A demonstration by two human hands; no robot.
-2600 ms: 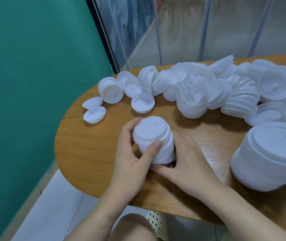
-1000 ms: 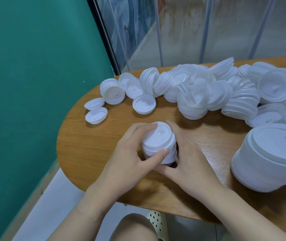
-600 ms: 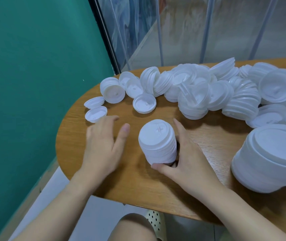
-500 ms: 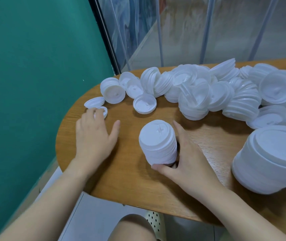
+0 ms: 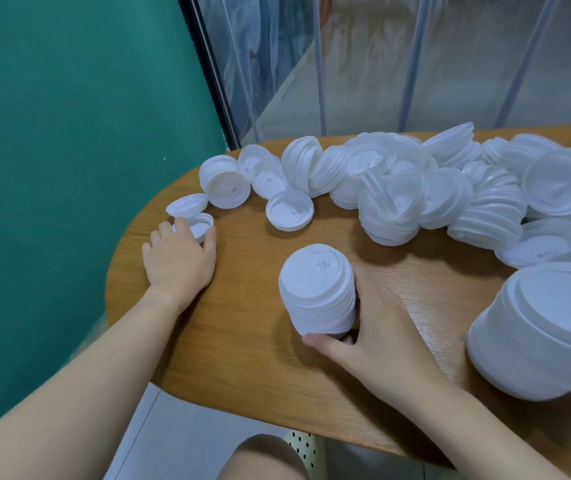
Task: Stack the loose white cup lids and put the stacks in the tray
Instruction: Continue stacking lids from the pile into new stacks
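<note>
Stack of lids (image 5: 318, 289) stands upright on the wooden surface (image 5: 242, 323), held at its base by the right hand (image 5: 377, 327), thumb curled round the near side, fingers behind it. Left hand (image 5: 180, 258) lies well to the left of the stack, palm down, fingertips and thumb closing on 1 loose lid (image 5: 198, 225) lying open side up near the surface's edge. A 2nd loose lid (image 5: 187, 204) sits just beyond that one. Heap of loose lids (image 5: 398, 188) lies beyond the right hand. Larger lid stack (image 5: 547, 327) sits right of the right hand.
</note>
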